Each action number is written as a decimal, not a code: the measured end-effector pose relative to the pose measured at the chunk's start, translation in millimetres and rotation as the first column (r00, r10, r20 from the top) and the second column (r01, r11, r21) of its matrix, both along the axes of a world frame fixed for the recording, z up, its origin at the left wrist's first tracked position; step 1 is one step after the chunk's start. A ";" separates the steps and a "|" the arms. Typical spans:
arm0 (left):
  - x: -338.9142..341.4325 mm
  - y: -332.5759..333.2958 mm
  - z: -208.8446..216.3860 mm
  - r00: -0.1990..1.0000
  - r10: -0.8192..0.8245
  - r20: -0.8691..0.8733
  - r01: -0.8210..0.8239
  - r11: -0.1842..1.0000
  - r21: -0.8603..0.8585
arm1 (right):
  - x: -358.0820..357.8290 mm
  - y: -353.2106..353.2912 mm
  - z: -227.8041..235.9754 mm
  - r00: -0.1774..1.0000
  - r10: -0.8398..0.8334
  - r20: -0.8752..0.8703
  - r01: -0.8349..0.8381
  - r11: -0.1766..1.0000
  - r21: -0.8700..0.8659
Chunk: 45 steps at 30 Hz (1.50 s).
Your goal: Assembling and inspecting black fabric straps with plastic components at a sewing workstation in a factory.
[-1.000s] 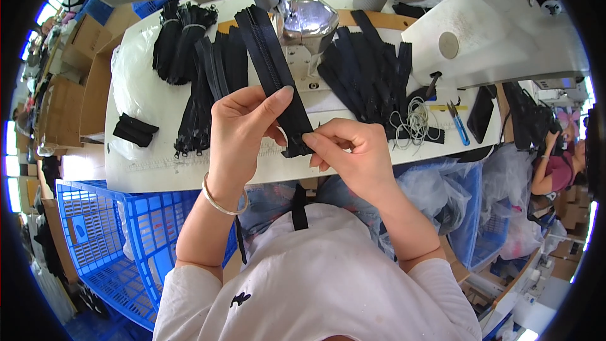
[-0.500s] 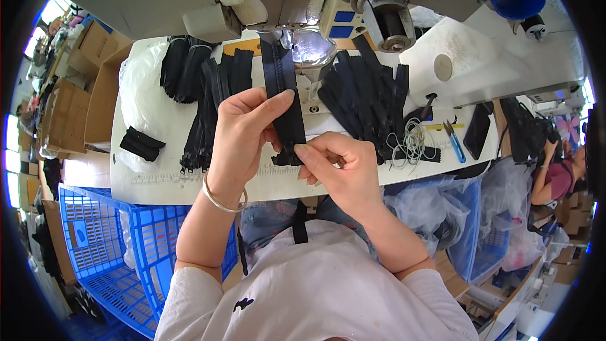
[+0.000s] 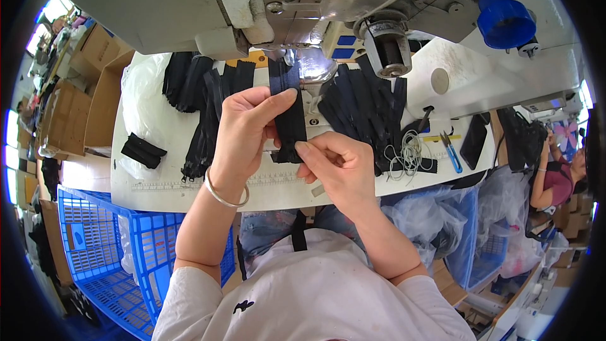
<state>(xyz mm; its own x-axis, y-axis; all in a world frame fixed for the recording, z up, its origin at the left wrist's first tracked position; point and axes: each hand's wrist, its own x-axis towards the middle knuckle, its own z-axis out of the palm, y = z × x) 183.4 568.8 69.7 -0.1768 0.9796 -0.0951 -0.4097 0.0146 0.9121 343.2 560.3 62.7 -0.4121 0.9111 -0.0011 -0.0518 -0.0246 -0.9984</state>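
A black zipper stretches from beneath the sewing machine head down toward me. My left hand pinches its left side between thumb and fingers, partway along. At the near end, my right hand closes thumb and fingertips on the zipper's lower right corner. The zipper's far end is hidden under the machine. Left of my left hand lies a pile of black zippers, and a second zipper pile lies fanned out beyond my right hand.
On the table's right are tangled pale cord, blue-handled thread snips and a black phone. A small black bundle sits at left. Blue crates stand below the table. Another person is at far right.
The machine and table sit slightly lower in the picture, as the view has tilted up a little. Both hands keep their grips on the zipper and have barely moved.
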 end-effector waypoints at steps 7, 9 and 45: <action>0.7 0.6 -0.2 0.999 0.020 -0.036 -0.020 1.000 0.005 | -0.3 1.0 -2.2 1.000 -0.015 -0.017 0.015 1.000 0.004; 1.0 2.2 -1.2 0.997 0.040 -0.070 -0.040 0.999 0.004 | 0.5 4.0 -3.5 1.000 0.016 -0.026 -0.016 1.000 0.005; 8.3 -11.6 -22.3 0.977 0.085 0.196 -0.094 0.995 0.033 | -5.4 26.6 -1.9 0.999 -0.014 0.045 0.005 0.982 0.189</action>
